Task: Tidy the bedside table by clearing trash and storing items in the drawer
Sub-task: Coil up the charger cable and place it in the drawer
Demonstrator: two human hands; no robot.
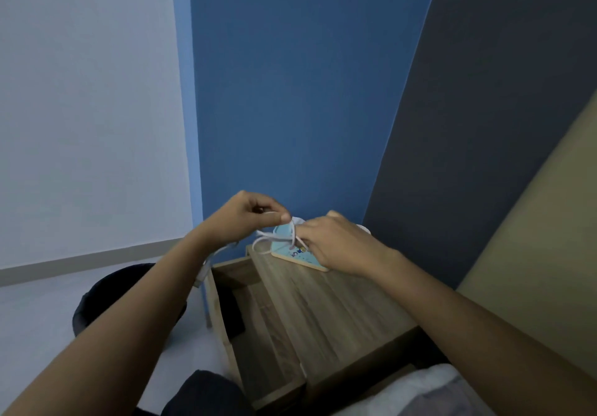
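Note:
Both of my hands hold a white cable [274, 239] above the far end of the wooden bedside table [326, 305]. My left hand [248, 218] pinches one strand at the fingertips, and a tail with a plug hangs down past its wrist. My right hand [332, 242] grips the looped part of the cable. Under the hands a light-blue card with a wooden edge [290, 250] lies on the table top. The table's drawer [258, 325] stands pulled out to the left, with a dark object [231, 312] inside.
A dark round bin [97, 299] stands on the pale floor left of the drawer. A blue wall rises behind the table. A dark headboard and a tan panel run along the right. White bedding [429, 389] shows at the lower right.

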